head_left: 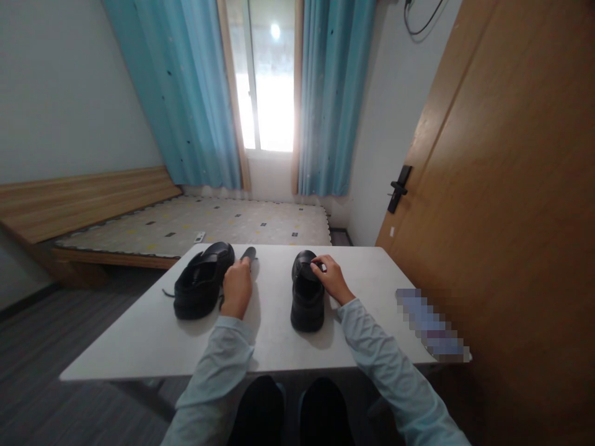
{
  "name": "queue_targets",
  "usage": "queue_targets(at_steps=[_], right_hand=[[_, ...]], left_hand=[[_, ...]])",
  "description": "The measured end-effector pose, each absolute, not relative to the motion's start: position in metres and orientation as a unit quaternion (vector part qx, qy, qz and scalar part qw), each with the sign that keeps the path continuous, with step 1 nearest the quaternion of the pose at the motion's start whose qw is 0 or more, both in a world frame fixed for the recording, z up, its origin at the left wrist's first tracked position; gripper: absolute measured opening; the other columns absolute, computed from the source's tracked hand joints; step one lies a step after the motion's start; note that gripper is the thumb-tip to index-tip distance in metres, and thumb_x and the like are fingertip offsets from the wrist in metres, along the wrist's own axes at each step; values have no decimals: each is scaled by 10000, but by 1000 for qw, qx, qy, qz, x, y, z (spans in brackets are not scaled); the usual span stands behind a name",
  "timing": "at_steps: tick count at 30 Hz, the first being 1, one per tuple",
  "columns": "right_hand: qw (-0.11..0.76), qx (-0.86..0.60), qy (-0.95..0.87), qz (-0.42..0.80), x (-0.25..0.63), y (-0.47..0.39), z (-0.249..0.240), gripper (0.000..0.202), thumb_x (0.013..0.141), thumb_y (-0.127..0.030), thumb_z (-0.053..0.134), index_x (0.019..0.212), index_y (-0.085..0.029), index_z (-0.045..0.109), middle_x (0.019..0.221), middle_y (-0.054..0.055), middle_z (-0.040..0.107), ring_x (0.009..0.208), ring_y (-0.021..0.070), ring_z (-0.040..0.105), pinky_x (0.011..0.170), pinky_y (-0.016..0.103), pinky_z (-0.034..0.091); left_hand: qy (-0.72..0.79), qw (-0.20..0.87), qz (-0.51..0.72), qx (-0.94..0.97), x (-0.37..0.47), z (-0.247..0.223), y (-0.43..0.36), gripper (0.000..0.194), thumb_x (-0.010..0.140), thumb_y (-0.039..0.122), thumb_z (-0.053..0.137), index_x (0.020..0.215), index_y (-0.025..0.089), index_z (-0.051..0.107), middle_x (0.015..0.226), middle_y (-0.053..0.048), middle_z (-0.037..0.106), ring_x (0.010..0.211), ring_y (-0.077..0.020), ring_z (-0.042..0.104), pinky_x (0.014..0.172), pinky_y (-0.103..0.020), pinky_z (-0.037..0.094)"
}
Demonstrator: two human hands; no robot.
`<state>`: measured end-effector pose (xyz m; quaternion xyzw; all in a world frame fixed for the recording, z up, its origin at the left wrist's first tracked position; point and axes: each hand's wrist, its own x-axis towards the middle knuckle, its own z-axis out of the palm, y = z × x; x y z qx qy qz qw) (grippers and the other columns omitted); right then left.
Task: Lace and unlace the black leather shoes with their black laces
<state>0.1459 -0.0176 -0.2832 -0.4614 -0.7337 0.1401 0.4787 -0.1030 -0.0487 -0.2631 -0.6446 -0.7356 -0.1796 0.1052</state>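
My left hand point(238, 287) is closed around a dark, slim, round-ended object point(250, 253) that juts out at one o'clock from my fist. At nine o'clock from that fist sits a black leather-like lace-up shoe point(191, 301). My right hand point(335, 282) bends over a second black shoe point(307, 311), toe toward twelve o'clock on the white rectangular table point(274, 350); thumb and forefinger curl close together at its upper, but I cannot tell whether they pinch it.
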Motion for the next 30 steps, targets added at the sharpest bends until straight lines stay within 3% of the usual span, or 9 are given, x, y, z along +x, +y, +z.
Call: queue_targets(at_steps=[10, 16, 20, 30], right_hand=[[485, -442, -733, 179, 146, -18, -283, 180, 831, -313, 558, 930, -212, 670, 988, 63, 614, 966, 202, 562, 877, 355, 438], [493, -409, -731, 235, 145, -20, -281, 243, 858, -360, 520, 980, -210, 667, 1031, 60, 651, 1016, 192, 572, 950, 357, 408], [519, -390, -702, 291, 145, -21, -277, 323, 875, -418, 469, 997, -194, 667, 1062, 71, 671, 1045, 195, 584, 984, 368, 398], [561, -394, -630, 366, 148, -21, -276, 403, 853, -504, 452, 900, -150, 639, 904, 55, 681, 899, 194, 609, 855, 331, 476]], left_hand=[[-618, 221, -308, -689, -62, -232, -66, 291, 876, 94, 400, 1100, 133, 582, 962, -104, 610, 914, -239, 541, 792, -320, 435], [-508, 232, -287, -778, -26, -226, -83, 205, 878, 85, 429, 986, 153, 590, 902, -79, 603, 850, -218, 521, 733, -313, 443], [-476, 225, -268, -807, -12, -223, -94, 179, 901, 131, 432, 1015, 159, 566, 889, -70, 592, 831, -204, 527, 726, -317, 448], [-429, 211, -249, -842, 3, -220, -108, 156, 915, 157, 423, 1010, 157, 547, 872, -53, 578, 820, -194, 537, 739, -322, 449]])
